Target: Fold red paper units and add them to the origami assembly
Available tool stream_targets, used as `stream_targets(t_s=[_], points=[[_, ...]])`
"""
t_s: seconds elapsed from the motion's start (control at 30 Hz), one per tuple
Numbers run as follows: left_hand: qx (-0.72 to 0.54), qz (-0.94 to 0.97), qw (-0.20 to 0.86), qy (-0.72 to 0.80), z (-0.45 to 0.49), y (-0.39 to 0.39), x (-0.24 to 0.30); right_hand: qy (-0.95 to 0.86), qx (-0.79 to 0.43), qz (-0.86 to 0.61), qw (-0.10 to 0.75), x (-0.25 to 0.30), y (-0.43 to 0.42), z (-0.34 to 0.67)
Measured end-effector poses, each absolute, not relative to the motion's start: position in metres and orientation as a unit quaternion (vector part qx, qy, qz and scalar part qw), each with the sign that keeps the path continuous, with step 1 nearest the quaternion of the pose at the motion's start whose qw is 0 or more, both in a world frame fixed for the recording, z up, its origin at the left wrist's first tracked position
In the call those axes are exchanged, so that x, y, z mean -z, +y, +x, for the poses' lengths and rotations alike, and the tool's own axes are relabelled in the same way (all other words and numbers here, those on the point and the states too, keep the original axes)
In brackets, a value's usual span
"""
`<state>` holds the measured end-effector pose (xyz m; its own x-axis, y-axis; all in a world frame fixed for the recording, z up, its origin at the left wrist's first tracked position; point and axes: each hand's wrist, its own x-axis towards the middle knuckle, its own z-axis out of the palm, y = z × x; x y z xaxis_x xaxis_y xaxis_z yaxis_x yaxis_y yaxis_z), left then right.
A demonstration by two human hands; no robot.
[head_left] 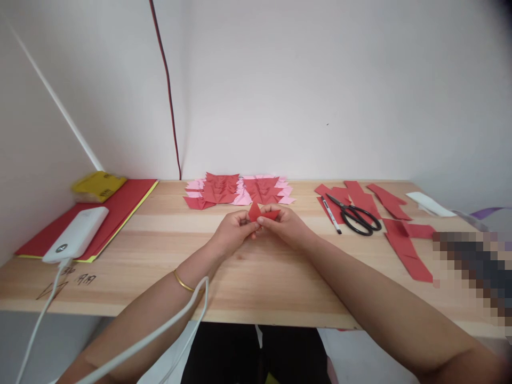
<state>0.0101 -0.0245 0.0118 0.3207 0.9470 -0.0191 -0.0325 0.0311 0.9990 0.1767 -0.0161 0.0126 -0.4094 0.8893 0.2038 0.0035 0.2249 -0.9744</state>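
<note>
Between my two hands, above the middle of the wooden table point(256, 288), is a small folded piece of red paper point(256, 212) with pointed ends. My left hand point(234, 229) pinches its left side, and my right hand point(286, 224) grips its right side with the thumb across the front. Some fingertips are hidden behind the paper. Just beyond my hands, near the wall, lie rows of folded red paper pieces point(222, 189) and folded pink paper pieces point(242, 198), bunched together with their points sticking out.
On the right lie black-handled scissors point(356, 217), a white pen point(331, 214) and red paper strips point(408, 256), near a white strip point(430, 204). On the left, a white power bank point(78, 232) and a yellow packet point(100, 185) rest on red sheets point(132, 205). A white cable point(140, 341) crosses my left forearm.
</note>
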Motion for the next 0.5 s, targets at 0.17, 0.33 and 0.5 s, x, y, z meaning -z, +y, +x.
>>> stream_targets(t_s=[0.17,0.33,0.5], points=[[-0.382,0.614,0.516,0.459,0.0085,-0.0239,-0.0114,-0.665,-0.522,-0.317,0.431,-0.0129,-0.0151,0.1778],[-0.406,0.607,0.527,0.434,0.0096,-0.0245,-0.0111,-0.644,-0.537,-0.316,0.444,-0.0090,-0.0133,0.1779],[-0.435,0.595,0.526,0.424,0.0092,-0.0237,-0.0114,-0.646,-0.518,-0.346,0.442,-0.0104,-0.0142,0.1788]])
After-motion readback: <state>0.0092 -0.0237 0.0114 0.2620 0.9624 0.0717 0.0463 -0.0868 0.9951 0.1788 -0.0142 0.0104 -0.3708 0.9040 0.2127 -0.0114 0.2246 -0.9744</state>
